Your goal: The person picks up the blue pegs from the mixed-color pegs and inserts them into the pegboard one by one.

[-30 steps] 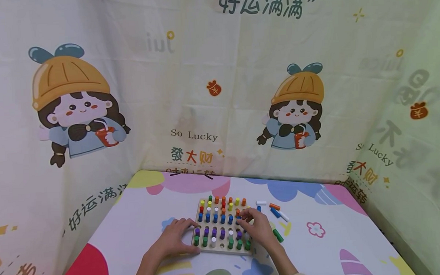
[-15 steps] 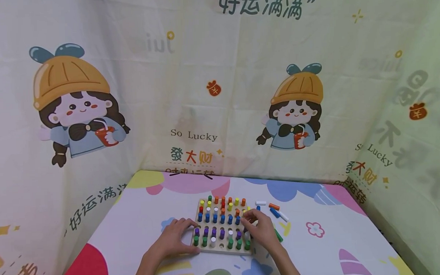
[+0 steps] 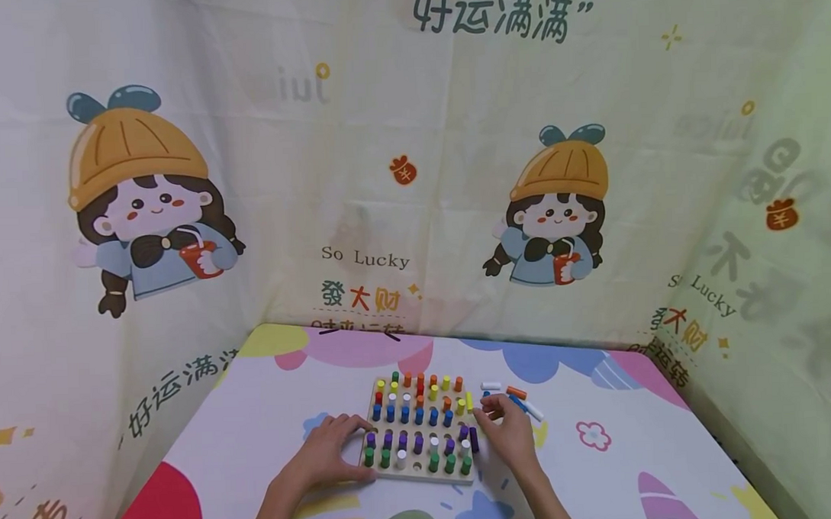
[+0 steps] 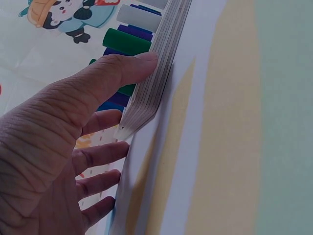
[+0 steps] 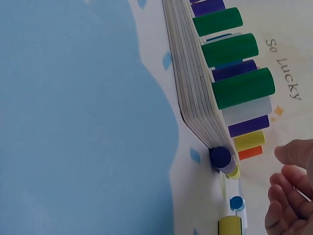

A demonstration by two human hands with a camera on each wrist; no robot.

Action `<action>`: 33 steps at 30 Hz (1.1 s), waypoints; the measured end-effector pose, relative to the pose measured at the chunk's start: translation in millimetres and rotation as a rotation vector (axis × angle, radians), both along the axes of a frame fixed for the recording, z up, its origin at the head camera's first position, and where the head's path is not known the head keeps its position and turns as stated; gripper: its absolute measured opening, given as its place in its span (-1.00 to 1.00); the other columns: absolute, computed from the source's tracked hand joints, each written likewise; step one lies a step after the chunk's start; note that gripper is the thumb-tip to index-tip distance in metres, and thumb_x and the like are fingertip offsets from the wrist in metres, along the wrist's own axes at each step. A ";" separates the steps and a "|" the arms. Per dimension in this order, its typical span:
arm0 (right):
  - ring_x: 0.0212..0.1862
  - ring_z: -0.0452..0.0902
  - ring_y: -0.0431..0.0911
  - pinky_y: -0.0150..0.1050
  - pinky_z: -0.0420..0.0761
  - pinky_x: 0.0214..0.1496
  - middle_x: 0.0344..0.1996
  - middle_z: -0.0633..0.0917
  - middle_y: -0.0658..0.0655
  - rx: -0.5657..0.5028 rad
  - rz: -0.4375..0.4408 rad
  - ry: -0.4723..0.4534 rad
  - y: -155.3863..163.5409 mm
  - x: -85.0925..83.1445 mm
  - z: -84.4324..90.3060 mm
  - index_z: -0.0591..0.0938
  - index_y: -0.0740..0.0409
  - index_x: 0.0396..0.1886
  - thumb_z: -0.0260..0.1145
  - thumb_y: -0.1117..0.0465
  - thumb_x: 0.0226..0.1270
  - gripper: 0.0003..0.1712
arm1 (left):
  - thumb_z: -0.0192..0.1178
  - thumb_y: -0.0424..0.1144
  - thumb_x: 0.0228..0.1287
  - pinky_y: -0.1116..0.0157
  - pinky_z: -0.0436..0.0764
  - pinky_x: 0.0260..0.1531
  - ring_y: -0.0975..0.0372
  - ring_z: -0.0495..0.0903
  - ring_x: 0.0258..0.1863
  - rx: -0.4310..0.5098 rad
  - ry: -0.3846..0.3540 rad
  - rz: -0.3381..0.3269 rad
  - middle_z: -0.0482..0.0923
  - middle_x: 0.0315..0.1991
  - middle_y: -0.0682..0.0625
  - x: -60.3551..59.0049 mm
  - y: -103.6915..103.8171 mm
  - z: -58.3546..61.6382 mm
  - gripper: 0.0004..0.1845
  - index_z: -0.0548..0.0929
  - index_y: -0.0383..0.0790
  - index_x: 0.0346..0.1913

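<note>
A wooden pegboard [image 3: 423, 477] lies on the table with rows of coloured pegs standing in it. My left hand [image 3: 331, 447] holds its left near corner, thumb [image 4: 139, 66] along the near edge and index finger at the left side. My right hand [image 3: 511, 432] hovers just off the board's right side, thumb and fingertips apart, with nothing visible between them. Near it stands the last blue peg [image 3: 448, 418] of the blue row. A purple peg [image 3: 474, 440] and a yellow peg [image 3: 469, 400] lie along the right edge. In the right wrist view, green pegs [image 5: 244, 88] rise from the board.
Loose pegs lie beyond my right hand: a white peg [image 3: 491, 386], an orange peg [image 3: 516, 392], a blue peg [image 3: 517, 402] and another white peg [image 3: 534, 411]. A printed cloth [image 3: 601, 467] covers the table, and printed curtains [image 3: 358, 177] hang around it.
My right hand has drawn away to the right from the blue peg at the row's end, uncovering the board's right edge. The left hand stays where it was.
</note>
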State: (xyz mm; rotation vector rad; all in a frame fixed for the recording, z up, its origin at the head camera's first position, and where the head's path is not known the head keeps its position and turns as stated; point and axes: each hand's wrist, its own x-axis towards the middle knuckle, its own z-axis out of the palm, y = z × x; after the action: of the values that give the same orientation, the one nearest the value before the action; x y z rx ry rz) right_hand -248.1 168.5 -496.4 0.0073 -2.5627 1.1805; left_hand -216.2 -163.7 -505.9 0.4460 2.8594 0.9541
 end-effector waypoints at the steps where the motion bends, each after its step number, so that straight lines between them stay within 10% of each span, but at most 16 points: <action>1: -0.24 0.64 -0.07 -0.28 0.64 -0.22 -0.28 0.74 0.09 -0.002 -0.013 0.007 0.1 -0.2 -0.1 0.68 0.23 -0.13 0.51 0.22 0.27 -0.75 | 0.57 0.30 -0.14 -0.31 0.41 0.21 -0.08 0.44 0.20 0.001 -0.001 0.001 0.56 0.21 -0.07 0.1 0.0 -0.2 -0.25 0.59 0.10 0.15; 33: -0.23 0.62 0.06 0.01 0.70 -0.12 -0.20 0.72 0.29 0.040 -0.169 -0.143 6.1 -23.1 -13.0 0.63 0.34 -0.08 0.51 0.14 0.22 -0.59 | 0.57 0.30 -0.14 -0.29 0.45 0.18 -0.02 0.44 0.15 0.012 0.013 -0.012 0.57 0.20 -0.06 -0.6 0.7 -4.4 -0.25 0.59 0.12 0.14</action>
State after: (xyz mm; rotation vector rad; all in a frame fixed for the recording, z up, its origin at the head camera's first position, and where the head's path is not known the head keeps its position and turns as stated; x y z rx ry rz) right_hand -271.2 174.6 -509.4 -0.2886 -2.6477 1.1026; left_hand -216.8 -163.0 -510.3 0.4715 2.8606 0.9701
